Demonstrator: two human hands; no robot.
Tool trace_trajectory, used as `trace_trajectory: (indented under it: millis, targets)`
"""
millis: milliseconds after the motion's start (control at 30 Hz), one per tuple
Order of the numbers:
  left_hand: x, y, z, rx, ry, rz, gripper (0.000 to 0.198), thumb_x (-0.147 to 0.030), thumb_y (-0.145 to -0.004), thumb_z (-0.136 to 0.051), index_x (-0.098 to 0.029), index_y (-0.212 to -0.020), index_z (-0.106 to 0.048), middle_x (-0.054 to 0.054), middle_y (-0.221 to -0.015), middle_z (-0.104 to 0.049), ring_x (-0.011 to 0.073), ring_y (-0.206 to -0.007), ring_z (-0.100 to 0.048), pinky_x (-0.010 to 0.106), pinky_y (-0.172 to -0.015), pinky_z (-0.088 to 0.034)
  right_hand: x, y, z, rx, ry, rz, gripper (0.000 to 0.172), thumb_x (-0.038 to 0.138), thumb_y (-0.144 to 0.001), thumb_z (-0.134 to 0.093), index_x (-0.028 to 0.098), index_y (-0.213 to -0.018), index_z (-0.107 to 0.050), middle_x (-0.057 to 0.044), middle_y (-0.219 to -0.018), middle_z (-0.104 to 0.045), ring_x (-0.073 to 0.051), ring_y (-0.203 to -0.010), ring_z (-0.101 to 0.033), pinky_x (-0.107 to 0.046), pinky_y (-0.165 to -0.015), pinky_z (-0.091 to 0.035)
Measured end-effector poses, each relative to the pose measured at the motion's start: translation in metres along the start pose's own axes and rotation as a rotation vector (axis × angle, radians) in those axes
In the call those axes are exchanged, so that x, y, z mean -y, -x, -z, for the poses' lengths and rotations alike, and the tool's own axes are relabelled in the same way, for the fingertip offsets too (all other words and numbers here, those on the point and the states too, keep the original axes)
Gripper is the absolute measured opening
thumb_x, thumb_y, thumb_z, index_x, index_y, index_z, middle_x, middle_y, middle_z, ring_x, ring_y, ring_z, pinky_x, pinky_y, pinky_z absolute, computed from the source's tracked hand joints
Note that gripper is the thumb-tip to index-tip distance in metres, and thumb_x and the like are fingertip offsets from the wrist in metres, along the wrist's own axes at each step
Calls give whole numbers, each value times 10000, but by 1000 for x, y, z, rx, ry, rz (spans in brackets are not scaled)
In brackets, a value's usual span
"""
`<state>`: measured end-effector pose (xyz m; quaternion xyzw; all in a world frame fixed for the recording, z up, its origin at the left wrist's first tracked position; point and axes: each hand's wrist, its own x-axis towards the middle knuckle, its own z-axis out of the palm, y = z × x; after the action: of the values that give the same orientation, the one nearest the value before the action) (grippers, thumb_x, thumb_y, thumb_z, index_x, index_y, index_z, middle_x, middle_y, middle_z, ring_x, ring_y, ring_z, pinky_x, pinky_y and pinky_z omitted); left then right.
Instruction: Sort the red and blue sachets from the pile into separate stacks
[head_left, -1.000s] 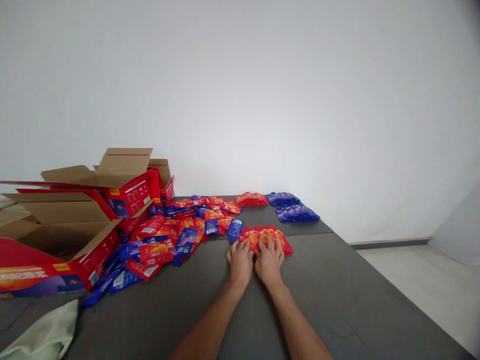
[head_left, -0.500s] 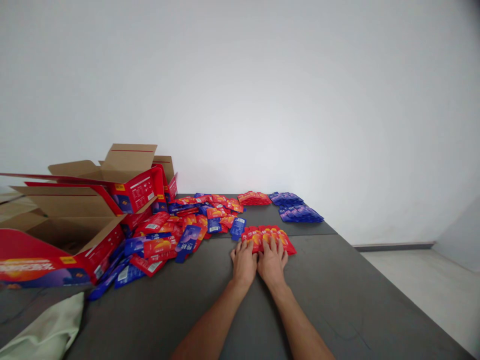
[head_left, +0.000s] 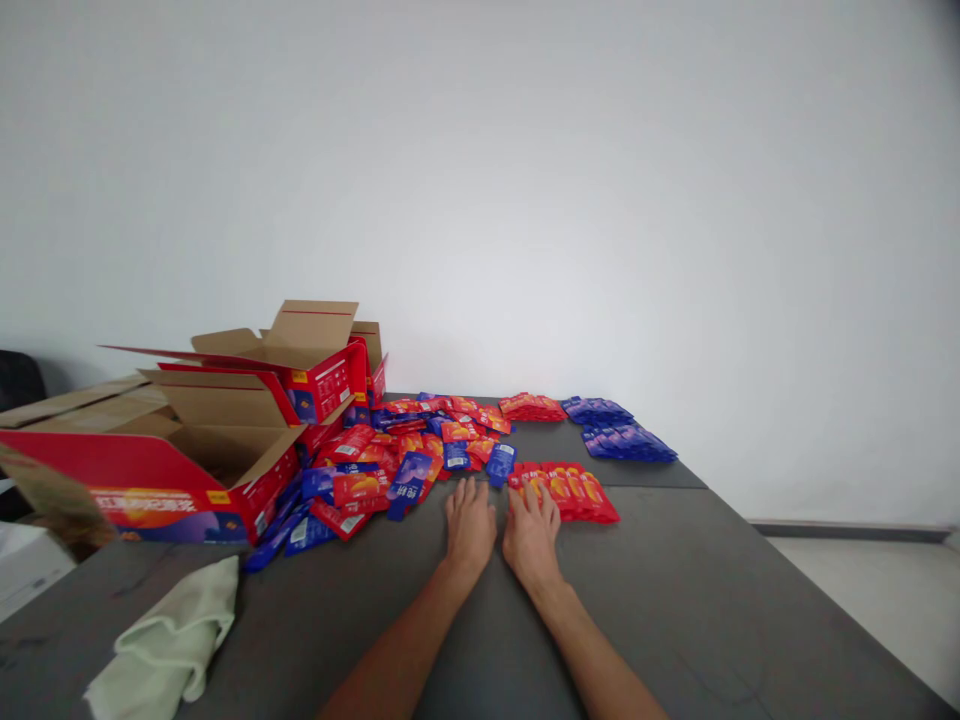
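Note:
On the dark table, a row of overlapping red packets (head_left: 581, 492) lies fanned out. My right hand (head_left: 531, 525) rests at the left end of this row, its fingers stretched over the nearest packets without gripping them. To its left, my left hand (head_left: 470, 522) is apart from the row, fingers spread and holding nothing. Just beyond the hands is a single blue packet (head_left: 501, 464). A loose heap of mixed red and blue packets (head_left: 360, 488) spreads to the left of the left hand.
A stack of red packets (head_left: 532, 407) and two blue stacks, including the nearer one (head_left: 628, 443), sit near the wall. Open red cartons (head_left: 262, 490) stand at left. A pale green cloth (head_left: 176, 640) lies on the near left of the table (head_left: 675, 610).
My left hand has come off the red row and moved left, away from the right hand. My right hand has shifted to the row's left end. The view has turned left.

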<state>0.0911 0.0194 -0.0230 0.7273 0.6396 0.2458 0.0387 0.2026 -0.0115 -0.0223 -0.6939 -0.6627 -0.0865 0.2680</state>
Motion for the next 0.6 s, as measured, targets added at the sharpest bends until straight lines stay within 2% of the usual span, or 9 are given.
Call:
trace_trajectory:
  millis: [133,333,467,600]
  targets:
    - [36,-7,18,-47,-71,7,466,-198,-891,-471,-152,-1351,-527,152,-1463,-459,266,-1401,-324,437,-1138,-250,27,1,-6,31,-56,107,454,158,-853,-472,221,-1286,-593,-93,-1473,-435,-297,-1391,-270,-466,-1114,-183]
    - [84,-19,35,-101,-168,14,501,-235,-868,-523,-194,-1367,-520,132,-1486,-433,301,-1421,-280,481,-1151,-210,67,-3,-24,93,-137,148,448,150,-843,-476,223,-1266,-606,-93,-1438,-472,-294,-1378,-291,-464,-1107,-207]
    - [101,-26,36,-88,-200,86,538,-329,-857,-574,-230,-1381,-505,133,-1512,-390,349,-1403,-291,524,-1112,-260,82,-2,-32,115,-168,163,459,145,-827,-482,239,-1258,-609,-85,-1432,-481,-289,-1365,-307,-453,-1097,-231]
    - [103,-29,34,-130,-222,133,485,-313,-886,-535,-224,-1362,-518,136,-1479,-425,355,-1333,-382,512,-1057,-337,82,-1,-36,118,-176,145,452,147,-826,-474,245,-1243,-618,-72,-1430,-484,-296,-1340,-335,-453,-1079,-265]
